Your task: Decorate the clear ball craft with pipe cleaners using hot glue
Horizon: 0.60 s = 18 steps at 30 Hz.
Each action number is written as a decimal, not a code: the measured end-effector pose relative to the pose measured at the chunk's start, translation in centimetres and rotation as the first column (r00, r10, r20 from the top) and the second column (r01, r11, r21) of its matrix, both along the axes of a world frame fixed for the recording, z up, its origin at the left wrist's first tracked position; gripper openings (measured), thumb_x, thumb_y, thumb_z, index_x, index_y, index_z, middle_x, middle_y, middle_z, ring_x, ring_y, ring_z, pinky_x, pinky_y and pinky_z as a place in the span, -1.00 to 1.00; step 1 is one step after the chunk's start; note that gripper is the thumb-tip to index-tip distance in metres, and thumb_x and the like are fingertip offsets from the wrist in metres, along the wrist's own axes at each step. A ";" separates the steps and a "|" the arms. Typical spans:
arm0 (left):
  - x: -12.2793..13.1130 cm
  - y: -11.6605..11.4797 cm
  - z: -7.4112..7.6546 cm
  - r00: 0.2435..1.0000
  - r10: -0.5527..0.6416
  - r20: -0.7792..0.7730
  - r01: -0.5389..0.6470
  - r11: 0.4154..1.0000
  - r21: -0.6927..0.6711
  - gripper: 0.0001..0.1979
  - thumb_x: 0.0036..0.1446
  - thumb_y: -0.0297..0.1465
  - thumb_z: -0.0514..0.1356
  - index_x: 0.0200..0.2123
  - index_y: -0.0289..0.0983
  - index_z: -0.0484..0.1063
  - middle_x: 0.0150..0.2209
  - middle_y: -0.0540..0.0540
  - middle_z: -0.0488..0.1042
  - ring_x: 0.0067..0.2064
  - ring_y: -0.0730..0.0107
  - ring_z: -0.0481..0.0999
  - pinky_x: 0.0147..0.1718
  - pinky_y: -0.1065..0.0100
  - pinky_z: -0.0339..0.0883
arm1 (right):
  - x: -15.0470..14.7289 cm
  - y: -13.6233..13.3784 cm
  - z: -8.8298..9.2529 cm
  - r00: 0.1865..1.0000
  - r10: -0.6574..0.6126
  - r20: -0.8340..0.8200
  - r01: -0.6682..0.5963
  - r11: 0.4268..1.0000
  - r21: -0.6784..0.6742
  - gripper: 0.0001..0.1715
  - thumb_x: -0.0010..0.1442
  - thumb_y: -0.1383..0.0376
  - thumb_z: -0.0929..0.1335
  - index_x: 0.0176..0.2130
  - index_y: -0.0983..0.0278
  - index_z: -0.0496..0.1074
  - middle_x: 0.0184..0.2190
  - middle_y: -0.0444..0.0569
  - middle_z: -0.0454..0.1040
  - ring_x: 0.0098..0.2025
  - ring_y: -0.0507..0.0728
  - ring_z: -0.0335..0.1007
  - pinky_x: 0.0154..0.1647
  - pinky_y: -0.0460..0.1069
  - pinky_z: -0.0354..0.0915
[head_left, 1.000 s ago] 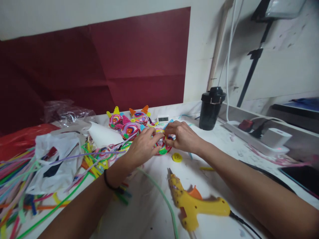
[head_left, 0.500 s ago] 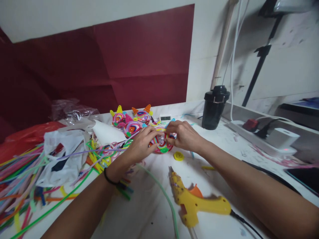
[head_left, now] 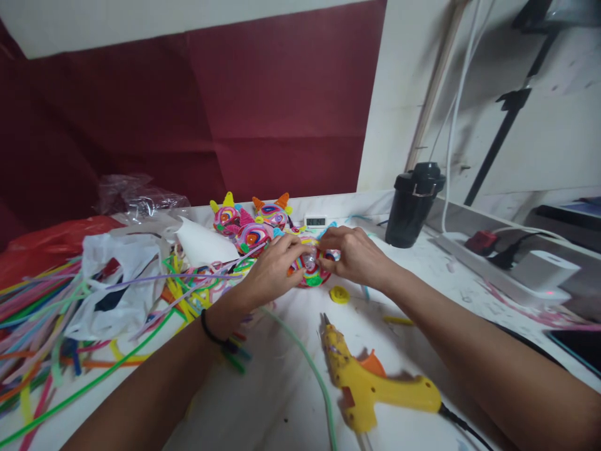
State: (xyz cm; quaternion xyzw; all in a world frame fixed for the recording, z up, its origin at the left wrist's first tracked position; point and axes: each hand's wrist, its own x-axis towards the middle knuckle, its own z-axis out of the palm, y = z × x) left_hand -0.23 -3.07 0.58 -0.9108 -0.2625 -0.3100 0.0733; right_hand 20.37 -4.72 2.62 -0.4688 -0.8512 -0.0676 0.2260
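I see both hands meeting on one colourful coiled piece [head_left: 310, 270], low over the white table [head_left: 282, 388], a little beyond its middle; the left hand [head_left: 272, 269] closes on the left edge of the piece with the fingers curled over it, and the right hand [head_left: 357, 257] pinches the upper right edge between thumb and forefinger; so each grip is narrow and holds the piece itself. The piece lies directly between the two hands and touches both; neither hand is nearer. It looks roundish, so I cannot give it a long axis; whether it rests on the table or is slightly lifted, I cannot tell. Just beside it, toward me, lies a small yellow coil [head_left: 339, 294]; nearer still lies the yellow glue gun [head_left: 370, 382], its nozzle pointing toward the hands; behind the hands stand the horned figures [head_left: 253, 235]; to the left is a heap of coloured strips [head_left: 47, 326].
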 end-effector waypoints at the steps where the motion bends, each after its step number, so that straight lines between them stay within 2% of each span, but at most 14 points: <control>1: 0.0 0.0 -0.1 1.000 0.000 0.002 0.000 1.000 0.004 -0.67 0.14 -0.49 0.14 0.00 -0.29 0.38 -0.01 -0.18 0.37 0.07 0.21 0.38 0.09 0.17 0.30 | 0.0 0.0 0.0 1.000 0.000 0.000 0.000 1.000 0.002 -0.82 0.16 0.28 0.39 -0.25 0.26 0.59 -0.23 0.03 0.54 -0.16 0.19 0.44 -0.12 0.01 0.21; 7: 0.1 0.3 -0.4 1.000 0.005 -0.006 -0.004 0.998 0.066 -0.68 0.14 -0.48 0.15 -0.01 -0.26 0.38 -0.02 -0.17 0.37 0.08 0.20 0.36 0.09 0.16 0.30 | 0.2 -0.2 -0.1 1.000 0.000 0.006 0.000 1.000 0.014 -0.83 0.14 0.32 0.38 -0.27 0.26 0.58 -0.23 0.01 0.54 -0.14 0.20 0.44 -0.10 0.03 0.20; 18: 0.0 0.5 -0.5 1.000 -0.015 0.000 0.015 0.995 0.095 -0.69 0.15 -0.46 0.12 -0.01 -0.30 0.38 -0.02 -0.20 0.38 0.07 0.17 0.37 0.06 0.15 0.32 | 0.2 -0.1 -0.2 1.000 0.010 0.000 -0.010 1.000 0.005 -0.87 0.12 0.31 0.38 -0.31 0.25 0.57 -0.24 0.00 0.53 -0.15 0.19 0.44 -0.10 0.02 0.21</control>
